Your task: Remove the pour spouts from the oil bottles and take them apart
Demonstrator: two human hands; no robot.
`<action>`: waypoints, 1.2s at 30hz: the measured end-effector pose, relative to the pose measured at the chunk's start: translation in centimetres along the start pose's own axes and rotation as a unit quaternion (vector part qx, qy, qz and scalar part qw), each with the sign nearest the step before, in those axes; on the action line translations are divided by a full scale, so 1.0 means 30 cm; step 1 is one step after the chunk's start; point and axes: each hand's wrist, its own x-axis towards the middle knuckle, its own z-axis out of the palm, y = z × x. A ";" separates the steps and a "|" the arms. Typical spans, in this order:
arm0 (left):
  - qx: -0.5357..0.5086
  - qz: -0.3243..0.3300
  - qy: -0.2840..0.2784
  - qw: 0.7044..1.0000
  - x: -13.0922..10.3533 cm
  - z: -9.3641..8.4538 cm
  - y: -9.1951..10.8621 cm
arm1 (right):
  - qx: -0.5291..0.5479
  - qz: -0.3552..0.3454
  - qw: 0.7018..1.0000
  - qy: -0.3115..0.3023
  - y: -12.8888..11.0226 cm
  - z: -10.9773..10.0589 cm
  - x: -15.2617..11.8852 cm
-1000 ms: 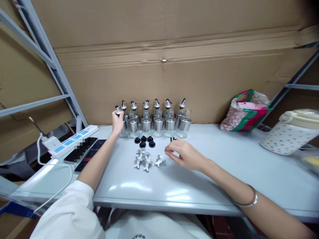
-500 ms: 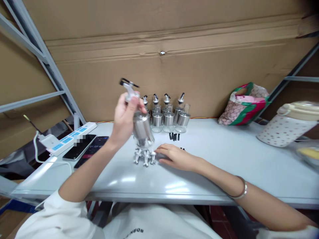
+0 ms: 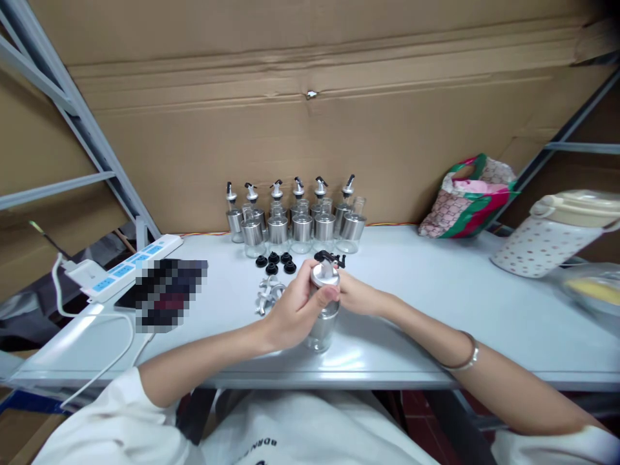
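Near the front of the table, a glass oil bottle (image 3: 320, 332) with a steel band, silver collar and black-flapped spout stands upright between my hands. My left hand (image 3: 295, 309) is wrapped round its upper part, thumb across the front. On the far right side, my right hand (image 3: 361, 296) is closed against the bottle below the collar; its fingertips are hidden. Left of the bottle lie several silver spout pieces (image 3: 264, 297), partly covered by my left hand. Behind them sit several black stoppers (image 3: 272, 258). Small black pieces (image 3: 341, 261) show beside the spout.
Two rows of similar bottles (image 3: 301, 231) stand along the cardboard wall, the back row with spouts fitted. At left are a power strip (image 3: 135, 263) and blurred-out phones (image 3: 169, 294). To the right are a patterned bag (image 3: 467, 200) and a dotted jug (image 3: 537, 242).
My left hand has brought the bottle down and right, from mid-air to the table front. My right hand has moved from the silver spout pieces to the bottle. The view has shifted slightly.
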 end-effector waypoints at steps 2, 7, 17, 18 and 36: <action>-0.013 -0.006 -0.013 1.000 -0.001 0.002 0.008 | 0.001 -0.009 0.998 0.070 -0.011 -0.017 -0.001; -0.045 -0.028 -0.049 0.997 0.007 0.008 0.035 | -0.039 -0.083 0.961 0.263 -0.060 -0.045 -0.014; 0.059 -0.037 -0.016 0.997 -0.001 0.021 -0.019 | -0.072 -0.156 0.961 0.216 -0.147 -0.016 -0.020; 0.055 -0.033 -0.015 0.998 0.000 0.022 -0.021 | -0.083 -0.156 0.959 0.220 -0.150 -0.017 -0.022; 0.000 -0.004 0.002 1.000 0.027 0.048 -0.008 | 0.098 -0.030 0.975 0.195 -0.188 -0.023 -0.026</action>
